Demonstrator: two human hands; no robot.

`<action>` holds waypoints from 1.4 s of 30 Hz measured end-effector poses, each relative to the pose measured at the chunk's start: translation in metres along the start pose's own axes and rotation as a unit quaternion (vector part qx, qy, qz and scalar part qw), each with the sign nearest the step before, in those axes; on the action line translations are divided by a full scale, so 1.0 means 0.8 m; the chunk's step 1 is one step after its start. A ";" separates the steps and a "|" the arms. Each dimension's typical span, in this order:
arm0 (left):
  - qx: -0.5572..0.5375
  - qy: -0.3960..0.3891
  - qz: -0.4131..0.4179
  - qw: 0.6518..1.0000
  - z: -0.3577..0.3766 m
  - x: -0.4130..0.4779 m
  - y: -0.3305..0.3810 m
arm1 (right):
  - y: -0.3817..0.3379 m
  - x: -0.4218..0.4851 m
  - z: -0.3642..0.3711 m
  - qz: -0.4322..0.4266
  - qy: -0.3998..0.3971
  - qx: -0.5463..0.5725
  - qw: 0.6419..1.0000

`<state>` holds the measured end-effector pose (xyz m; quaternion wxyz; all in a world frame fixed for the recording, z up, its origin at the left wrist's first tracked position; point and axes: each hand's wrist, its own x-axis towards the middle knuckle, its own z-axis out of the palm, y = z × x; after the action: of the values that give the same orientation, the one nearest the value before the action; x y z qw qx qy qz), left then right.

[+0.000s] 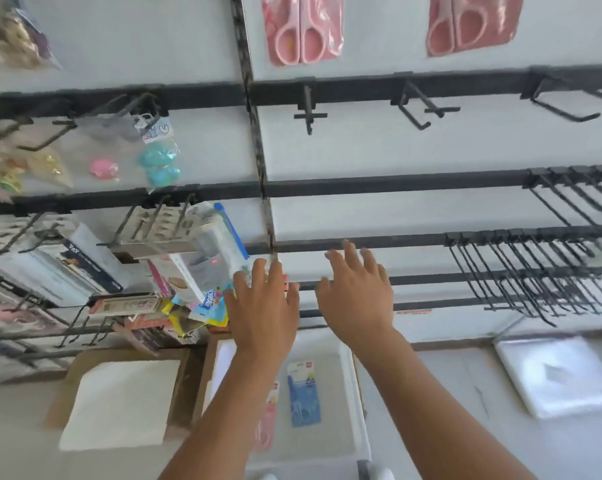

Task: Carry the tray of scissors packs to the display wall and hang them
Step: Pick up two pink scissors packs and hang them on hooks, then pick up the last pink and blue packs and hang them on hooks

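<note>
A white tray lies on the floor below the display wall. It holds a blue scissors pack and a pink scissors pack, the pink one partly hidden by my left forearm. My left hand and my right hand are both raised above the tray, fingers spread, holding nothing. They are level with the lower black rails. Two pink scissors packs hang at the top of the wall. Bare black hooks stick out below them.
Packed goods crowd the hooks at left. Several bare long hooks jut out at lower right. A cardboard box with white sheets sits left of the tray. A stack of clear plastic bags lies to the right.
</note>
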<state>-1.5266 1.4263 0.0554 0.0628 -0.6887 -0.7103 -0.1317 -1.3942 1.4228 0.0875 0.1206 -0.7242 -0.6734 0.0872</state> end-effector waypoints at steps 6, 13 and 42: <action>-0.013 -0.073 0.033 0.997 0.061 -0.014 -0.064 | -0.033 0.000 0.085 0.046 -0.075 -0.022 0.996; -0.015 -0.177 0.021 0.984 0.139 -0.051 -0.108 | -0.021 -0.009 0.177 0.062 -0.153 -0.006 0.986; -0.113 -0.358 -0.297 0.878 0.428 -0.172 -0.133 | 0.075 -0.047 0.416 0.199 -0.290 0.092 0.931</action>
<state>-1.5948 1.3858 -0.3207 -0.3158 -0.4476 -0.8360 0.0319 -1.4358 1.4009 -0.2494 -0.0337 -0.7719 -0.5103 0.3776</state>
